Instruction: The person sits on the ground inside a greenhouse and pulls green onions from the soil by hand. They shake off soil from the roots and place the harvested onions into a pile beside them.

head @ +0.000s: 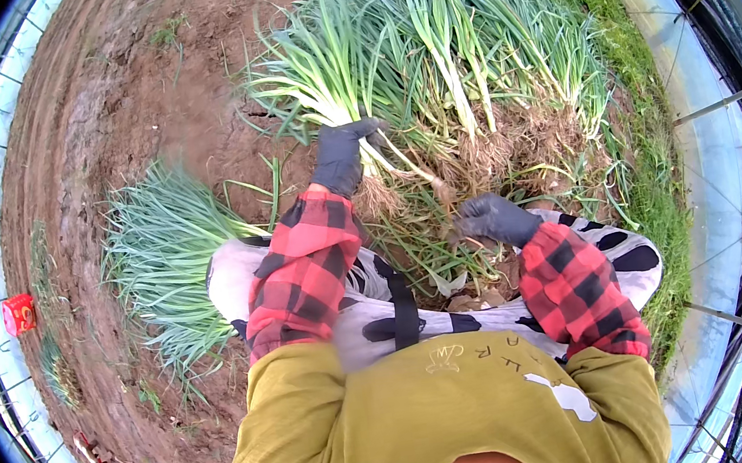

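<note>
My left hand, in a dark glove, is closed around a bunch of green onions. Their leaves fan out away from me, and the pale stems and roots hang below my fist. One stem in the bunch angles off to the right, its root end close to my right hand. That hand, also gloved, has its fingers curled beside the roots and some dry leaf strands. Whether it pinches any of them is unclear. Beyond both hands lies a large heap of green onions with brown, tangled roots.
Another pile of green onions lies beside my left knee. Stripped leaves litter the ground between my legs. Bare soil stretches left; a grass strip borders plastic sheeting on the right. A red package sits far left.
</note>
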`<move>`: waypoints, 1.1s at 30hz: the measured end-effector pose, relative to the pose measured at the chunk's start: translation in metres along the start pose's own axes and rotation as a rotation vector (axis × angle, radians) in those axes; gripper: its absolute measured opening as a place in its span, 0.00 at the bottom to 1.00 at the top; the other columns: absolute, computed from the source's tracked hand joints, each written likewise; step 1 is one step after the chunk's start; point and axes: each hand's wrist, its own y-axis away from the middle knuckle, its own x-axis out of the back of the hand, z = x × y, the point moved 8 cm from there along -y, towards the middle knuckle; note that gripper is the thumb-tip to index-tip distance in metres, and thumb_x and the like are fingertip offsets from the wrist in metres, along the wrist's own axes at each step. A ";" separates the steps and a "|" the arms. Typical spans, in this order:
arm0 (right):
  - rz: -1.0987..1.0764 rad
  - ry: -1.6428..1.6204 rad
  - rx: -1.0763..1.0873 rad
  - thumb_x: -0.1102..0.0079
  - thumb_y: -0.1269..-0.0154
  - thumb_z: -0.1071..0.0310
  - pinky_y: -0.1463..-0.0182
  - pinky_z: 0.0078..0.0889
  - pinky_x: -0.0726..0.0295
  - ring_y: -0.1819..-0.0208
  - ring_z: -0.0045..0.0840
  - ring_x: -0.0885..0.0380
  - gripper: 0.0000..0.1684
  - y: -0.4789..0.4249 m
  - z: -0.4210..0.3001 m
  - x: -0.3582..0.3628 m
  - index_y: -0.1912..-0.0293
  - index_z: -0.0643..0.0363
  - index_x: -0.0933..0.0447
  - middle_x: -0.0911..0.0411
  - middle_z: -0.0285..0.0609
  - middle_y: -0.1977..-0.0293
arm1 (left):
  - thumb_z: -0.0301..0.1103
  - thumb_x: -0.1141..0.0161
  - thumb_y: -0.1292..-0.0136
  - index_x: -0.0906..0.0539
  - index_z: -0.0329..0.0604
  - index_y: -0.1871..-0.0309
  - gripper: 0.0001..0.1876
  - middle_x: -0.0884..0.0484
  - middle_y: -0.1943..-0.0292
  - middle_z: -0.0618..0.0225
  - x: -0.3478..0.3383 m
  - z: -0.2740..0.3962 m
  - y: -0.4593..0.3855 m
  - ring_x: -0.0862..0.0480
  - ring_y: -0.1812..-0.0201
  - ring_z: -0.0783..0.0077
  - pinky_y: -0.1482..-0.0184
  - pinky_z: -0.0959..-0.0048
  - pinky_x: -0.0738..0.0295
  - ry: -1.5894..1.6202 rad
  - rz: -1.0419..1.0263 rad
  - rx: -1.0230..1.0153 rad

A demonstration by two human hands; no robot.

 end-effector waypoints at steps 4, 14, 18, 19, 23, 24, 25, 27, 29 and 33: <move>0.077 0.590 -0.229 0.43 0.40 0.55 0.72 0.23 0.25 0.74 0.18 0.24 0.19 0.019 0.046 0.037 0.61 0.63 0.21 0.21 0.35 0.74 | 0.20 0.41 0.46 0.21 0.33 0.65 0.05 0.18 0.73 0.60 -0.007 0.001 0.004 0.21 0.79 0.74 0.75 0.77 0.24 0.084 -0.031 0.036; 0.443 0.151 0.376 0.45 0.36 0.60 0.78 0.18 0.33 0.81 0.14 0.31 0.15 -0.064 -0.063 0.029 0.64 0.64 0.22 0.26 0.34 0.77 | 0.22 0.38 0.48 0.20 0.32 0.66 0.06 0.18 0.74 0.63 -0.040 -0.025 0.022 0.20 0.77 0.73 0.74 0.76 0.24 -0.023 -0.130 0.050; 0.394 0.131 0.410 0.48 0.34 0.62 0.80 0.16 0.34 0.84 0.13 0.34 0.13 -0.059 -0.045 0.024 0.69 0.61 0.24 0.27 0.33 0.82 | 0.21 0.38 0.50 0.20 0.33 0.67 0.06 0.18 0.75 0.63 -0.029 -0.015 0.018 0.21 0.78 0.74 0.74 0.77 0.25 -0.058 -0.017 0.036; 0.337 0.019 0.338 0.49 0.34 0.63 0.80 0.16 0.35 0.84 0.12 0.34 0.13 -0.051 -0.046 0.014 0.69 0.61 0.24 0.27 0.33 0.82 | 0.21 0.38 0.50 0.20 0.33 0.67 0.06 0.18 0.75 0.63 -0.021 -0.011 0.018 0.21 0.78 0.74 0.74 0.77 0.25 -0.070 0.024 0.051; 0.292 -0.101 0.168 0.49 0.34 0.62 0.78 0.18 0.35 0.82 0.12 0.34 0.12 -0.024 -0.051 0.003 0.68 0.60 0.25 0.27 0.33 0.82 | 0.22 0.42 0.44 0.23 0.32 0.59 0.09 0.17 0.71 0.61 -0.005 -0.015 0.002 0.20 0.72 0.72 0.69 0.75 0.24 -0.002 0.030 0.038; 0.311 -0.013 0.217 0.49 0.34 0.62 0.78 0.18 0.35 0.82 0.13 0.34 0.12 -0.026 -0.051 0.009 0.67 0.61 0.25 0.27 0.33 0.82 | 0.23 0.42 0.43 0.25 0.32 0.58 0.10 0.17 0.69 0.60 -0.016 -0.019 0.005 0.20 0.71 0.71 0.68 0.74 0.24 0.102 -0.018 0.089; 0.326 0.076 0.268 0.49 0.34 0.62 0.78 0.18 0.35 0.82 0.13 0.34 0.12 -0.031 -0.051 0.013 0.67 0.61 0.24 0.27 0.33 0.82 | 0.23 0.42 0.43 0.26 0.32 0.56 0.11 0.17 0.68 0.60 -0.030 -0.019 0.012 0.19 0.70 0.70 0.67 0.74 0.24 0.203 -0.062 0.138; 0.358 0.200 0.291 0.50 0.34 0.61 0.76 0.20 0.32 0.79 0.15 0.31 0.14 -0.037 -0.059 0.013 0.65 0.62 0.24 0.26 0.34 0.78 | 0.29 0.43 0.39 0.27 0.32 0.54 0.13 0.21 0.70 0.68 -0.053 -0.015 0.031 0.22 0.72 0.73 0.71 0.76 0.28 0.379 -0.065 0.246; 0.270 0.108 0.215 0.50 0.34 0.61 0.74 0.21 0.30 0.78 0.16 0.29 0.14 -0.035 -0.070 0.001 0.65 0.63 0.24 0.25 0.36 0.76 | 0.33 0.46 0.36 0.27 0.32 0.54 0.13 0.30 0.79 0.76 -0.021 -0.035 0.016 0.30 0.78 0.77 0.74 0.78 0.34 0.390 -0.079 0.291; 0.696 0.752 0.361 0.48 0.38 0.52 0.67 0.39 0.24 0.73 0.37 0.21 0.19 -0.048 -0.033 0.073 0.63 0.59 0.24 0.22 0.51 0.71 | 0.36 0.46 0.35 0.26 0.36 0.57 0.12 0.33 0.82 0.79 -0.006 0.042 0.008 0.34 0.81 0.83 0.79 0.80 0.36 0.417 -0.029 -0.022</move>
